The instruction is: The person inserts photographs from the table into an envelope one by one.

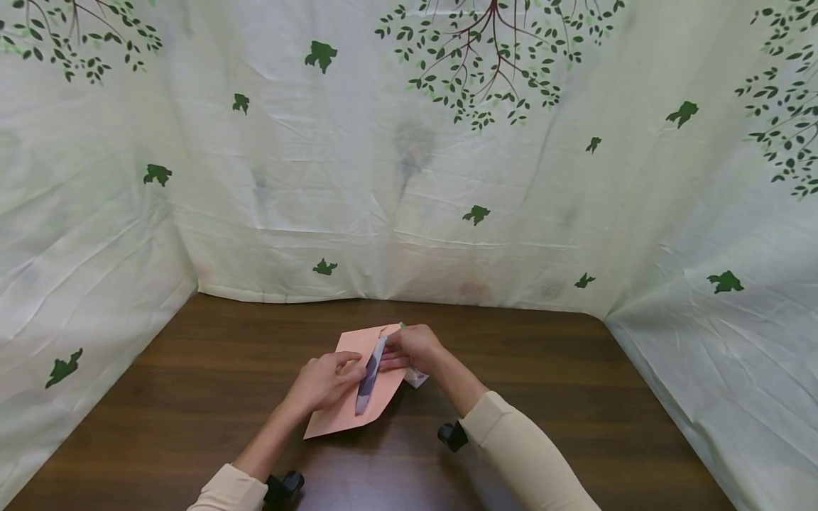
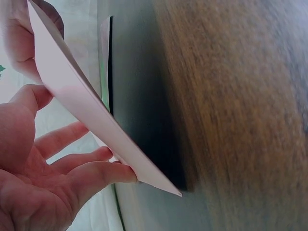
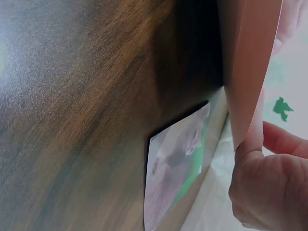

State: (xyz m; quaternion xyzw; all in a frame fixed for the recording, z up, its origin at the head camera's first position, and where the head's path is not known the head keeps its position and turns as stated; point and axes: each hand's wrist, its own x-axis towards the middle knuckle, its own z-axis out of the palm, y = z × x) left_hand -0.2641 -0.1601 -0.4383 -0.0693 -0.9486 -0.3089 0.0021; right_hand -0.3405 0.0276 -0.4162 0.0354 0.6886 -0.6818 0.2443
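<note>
A pink envelope (image 1: 345, 419) is held tilted above the table between both hands. A grey-purple printed picture (image 1: 368, 383) shows as a narrow strip along its opening; how far it lies inside is hidden. My left hand (image 1: 327, 382) grips the left part of the envelope; in the left wrist view its fingertips (image 2: 126, 172) meet the paper. On the other side, my right hand (image 1: 412, 349) pinches the envelope near its upper right edge, the thumb on the underside in the right wrist view. Another printed picture (image 3: 175, 168) with a green edge lies on the table, partly behind the envelope.
The brown wooden table (image 1: 243, 341) lies under both hands. White cloth (image 1: 287, 177) with printed green leaves hangs behind it and at both sides. A black wrist device (image 1: 452, 436) sits by the right wrist, and another by the left wrist.
</note>
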